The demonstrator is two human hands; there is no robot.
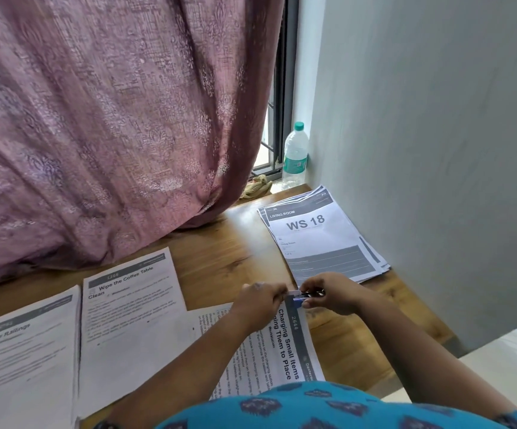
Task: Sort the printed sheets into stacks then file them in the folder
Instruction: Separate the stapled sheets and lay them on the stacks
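While my left hand (262, 297) holds the sheet (285, 342) flat on the desk (220, 252), my right hand (328, 294) pinches a small clip (299, 297); next I clip that stack's edge.

Mauve patterned curtain (111, 134), brown wooden table (220, 252), grey-banded white sheets (322, 239), teal blue-blotched garment (328, 407)
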